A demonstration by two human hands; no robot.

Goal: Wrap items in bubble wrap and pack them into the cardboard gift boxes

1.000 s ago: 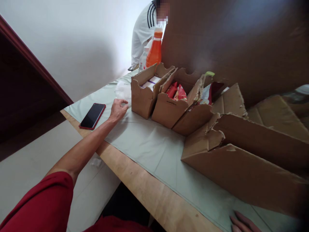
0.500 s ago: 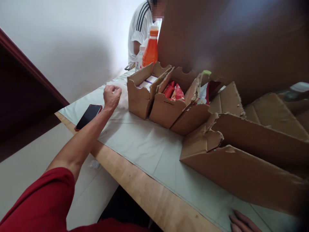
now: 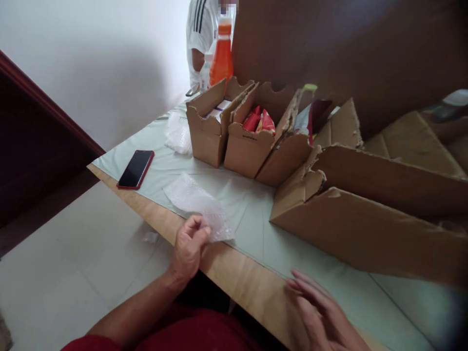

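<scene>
My left hand [image 3: 190,243] is closed on the near edge of a clear bubble wrap bag [image 3: 199,202], pinched between thumb and fingers. The bag lies flat and slightly curled above the table's front edge. To its right, my right hand [image 3: 318,312] hovers over the wooden edge with its fingers stretched out and nothing in it. More bubble wrap [image 3: 178,134] lies in a heap beside the leftmost cardboard box [image 3: 204,139].
A phone [image 3: 136,169] in a red case lies at the table's left. Cardboard bins [image 3: 246,152] hold red packets [image 3: 259,120]; a long carton [image 3: 358,229] stands at right. Behind are an orange bottle [image 3: 221,58] and a person in a white shirt [image 3: 200,34].
My left hand has come back from the bubble wrap heap towards the table's front edge, bringing a bubble wrap bag. My right hand has moved left and further into view.
</scene>
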